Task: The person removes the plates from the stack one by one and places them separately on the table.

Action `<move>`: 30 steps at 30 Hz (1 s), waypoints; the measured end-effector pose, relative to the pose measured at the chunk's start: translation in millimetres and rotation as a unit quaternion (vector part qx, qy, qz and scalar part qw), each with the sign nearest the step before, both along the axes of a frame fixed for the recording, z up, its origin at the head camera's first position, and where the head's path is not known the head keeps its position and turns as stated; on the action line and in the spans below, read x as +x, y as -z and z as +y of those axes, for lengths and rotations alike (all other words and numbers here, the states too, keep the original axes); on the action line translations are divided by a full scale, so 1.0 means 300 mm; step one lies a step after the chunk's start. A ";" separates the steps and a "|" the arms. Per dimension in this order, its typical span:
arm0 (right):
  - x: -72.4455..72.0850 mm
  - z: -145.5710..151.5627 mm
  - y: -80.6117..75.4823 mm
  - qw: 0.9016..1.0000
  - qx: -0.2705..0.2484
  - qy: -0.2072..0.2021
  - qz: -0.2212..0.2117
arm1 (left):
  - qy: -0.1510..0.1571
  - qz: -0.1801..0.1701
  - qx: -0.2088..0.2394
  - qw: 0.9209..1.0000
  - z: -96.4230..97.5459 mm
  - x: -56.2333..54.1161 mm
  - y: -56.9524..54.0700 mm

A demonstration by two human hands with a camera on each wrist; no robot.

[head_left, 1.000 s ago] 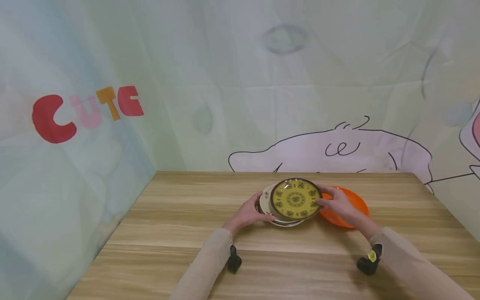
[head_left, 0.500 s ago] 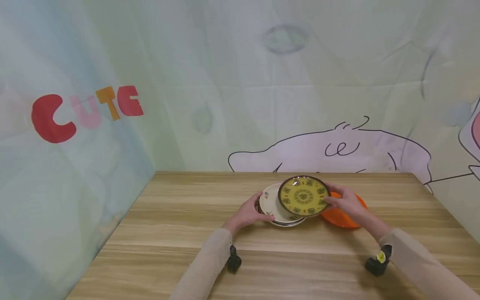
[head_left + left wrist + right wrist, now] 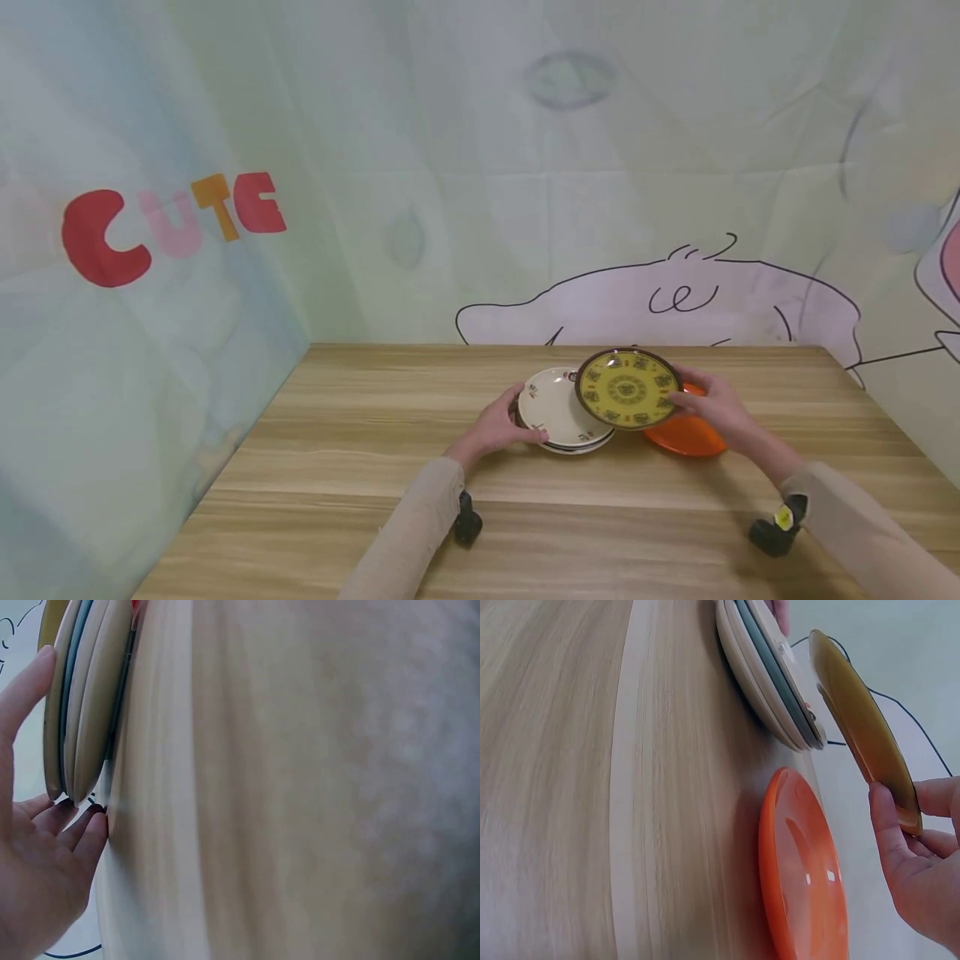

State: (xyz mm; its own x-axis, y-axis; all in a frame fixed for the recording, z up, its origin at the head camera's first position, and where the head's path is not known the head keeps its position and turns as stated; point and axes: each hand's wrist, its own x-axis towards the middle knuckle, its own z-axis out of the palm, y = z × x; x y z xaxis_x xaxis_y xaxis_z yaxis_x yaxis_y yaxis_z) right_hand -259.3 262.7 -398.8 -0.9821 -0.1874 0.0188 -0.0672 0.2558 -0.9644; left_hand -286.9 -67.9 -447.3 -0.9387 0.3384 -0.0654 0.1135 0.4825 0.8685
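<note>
In my right hand (image 3: 716,408) is a yellow plate (image 3: 628,389) with a dark brown rim and dark patterns, pinched at its right edge. It is raised and tilted, overlapping the right side of a plate stack in the head view. The right wrist view shows its amber underside (image 3: 862,720), apart from the stack. My left hand (image 3: 495,429) grips the stack's left side, thumb on the top rim and fingers low at the side. A cream plate (image 3: 558,408) with small flower prints tops the stack; a blue-green plate (image 3: 772,664) shows among the cream ones below.
An orange plate (image 3: 686,437) lies on the wooden table (image 3: 360,467) right of the stack, partly under my right hand in the head view. A printed cloth backdrop (image 3: 375,208) hangs behind the table and along its left side.
My right hand has moved right with the yellow plate, sliding it off over the stack's right side and uncovering more of the cream plate. My left hand stays on the stack.
</note>
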 end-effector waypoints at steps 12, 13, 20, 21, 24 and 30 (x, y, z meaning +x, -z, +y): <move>0.023 0.086 0.001 0.999 0.029 0.024 -0.006 | -0.001 -0.004 -0.008 1.000 -0.002 0.010 -0.011; 0.026 0.092 0.001 0.999 0.028 0.026 -0.007 | -0.002 -0.005 -0.010 1.000 -0.001 0.010 -0.013; 0.041 0.135 0.004 0.999 0.021 0.033 -0.008 | -0.003 -0.001 -0.013 1.000 0.004 0.006 -0.011; 0.043 0.142 0.005 0.999 0.020 0.033 -0.009 | -0.002 0.000 -0.013 1.000 0.004 0.005 -0.010; 0.049 0.164 0.009 0.999 0.016 0.037 -0.007 | -0.002 0.001 -0.010 1.000 0.003 0.004 -0.009; 0.059 0.210 0.016 0.999 0.015 0.051 -0.009 | -0.002 0.000 -0.002 1.000 0.002 0.009 -0.014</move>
